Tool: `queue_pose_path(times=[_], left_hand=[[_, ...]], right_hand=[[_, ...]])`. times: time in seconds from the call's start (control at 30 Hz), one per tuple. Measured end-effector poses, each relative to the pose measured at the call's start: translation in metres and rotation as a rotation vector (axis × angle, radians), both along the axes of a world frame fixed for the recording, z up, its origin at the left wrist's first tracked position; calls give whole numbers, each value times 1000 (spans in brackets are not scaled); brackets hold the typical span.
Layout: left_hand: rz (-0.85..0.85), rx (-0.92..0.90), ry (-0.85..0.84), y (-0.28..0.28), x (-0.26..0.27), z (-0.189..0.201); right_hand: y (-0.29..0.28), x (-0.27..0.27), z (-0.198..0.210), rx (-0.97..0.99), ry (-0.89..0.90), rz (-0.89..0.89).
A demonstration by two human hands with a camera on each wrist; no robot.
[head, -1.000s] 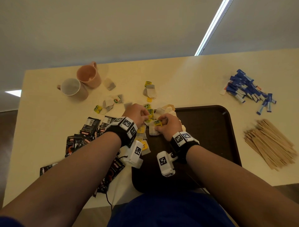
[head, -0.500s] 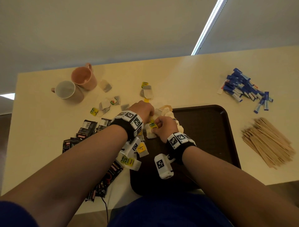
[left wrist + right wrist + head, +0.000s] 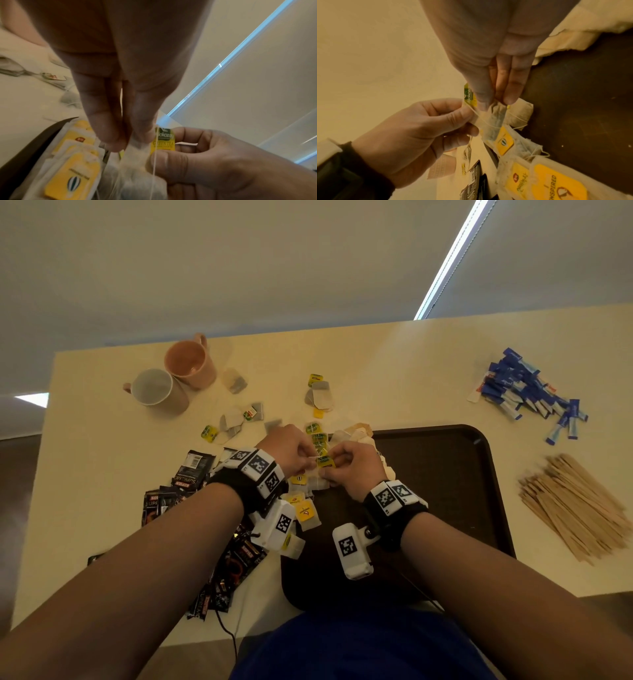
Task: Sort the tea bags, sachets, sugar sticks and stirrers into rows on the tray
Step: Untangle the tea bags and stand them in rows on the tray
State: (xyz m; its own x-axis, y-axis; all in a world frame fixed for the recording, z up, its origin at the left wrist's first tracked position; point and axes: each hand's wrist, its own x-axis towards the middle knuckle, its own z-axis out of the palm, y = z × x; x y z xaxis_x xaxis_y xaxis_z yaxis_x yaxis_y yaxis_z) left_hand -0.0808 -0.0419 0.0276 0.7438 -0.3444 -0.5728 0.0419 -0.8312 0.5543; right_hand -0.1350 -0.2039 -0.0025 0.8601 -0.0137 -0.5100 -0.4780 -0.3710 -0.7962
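Nearest the person, the brown tray (image 3: pixel 445 508) lies on the desk (image 3: pixel 376 364), and it serves as the landmark here. Along its left edge a row of tea bags with yellow tags (image 3: pixel 306 513) overlaps the rim. Just above that row, both hands meet over the tray's left far corner. The left hand (image 3: pixel 291 451) pinches the paper of one tea bag (image 3: pixel 493 121) between thumb and fingertips, its grip narrow. The right hand (image 3: pixel 349 470) pinches the same bag's top and its yellow-green tag (image 3: pixel 163 139); the string (image 3: pixel 154 169) seems looped over the bag, though blur makes this uncertain. Left of the tray lie black sachets (image 3: pixel 191 474). Right of it lie wooden stirrers (image 3: pixel 575 508). Beyond it lie loose tea bags (image 3: pixel 320 398), blue sugar sticks (image 3: pixel 524 392) and two mugs (image 3: pixel 171 381).
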Motion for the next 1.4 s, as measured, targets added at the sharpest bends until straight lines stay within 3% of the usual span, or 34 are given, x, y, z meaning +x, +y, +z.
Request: queue_pose_path(times=[0.27,0.6,0.77,0.9,1.13,1.4], left_hand=[[142,-89,13,1,-6,6],[160,-200,60,3,-6,7],[147,-145,-46,9,-8,4],[192,-67,-103,27,-9,2],[199,24,-48,50,-24,2],[107,172,40,55,-47,2]], right_hand=[[-7,-4,16,172,-21,-91],[-6,-4,16,102,-52,-54],[-10,-3,1,-130,-18,39],[-3,-2,-13,-187,57,100],[12,5,-27,-372,41,87],[10,0,-21,-363,41,70]])
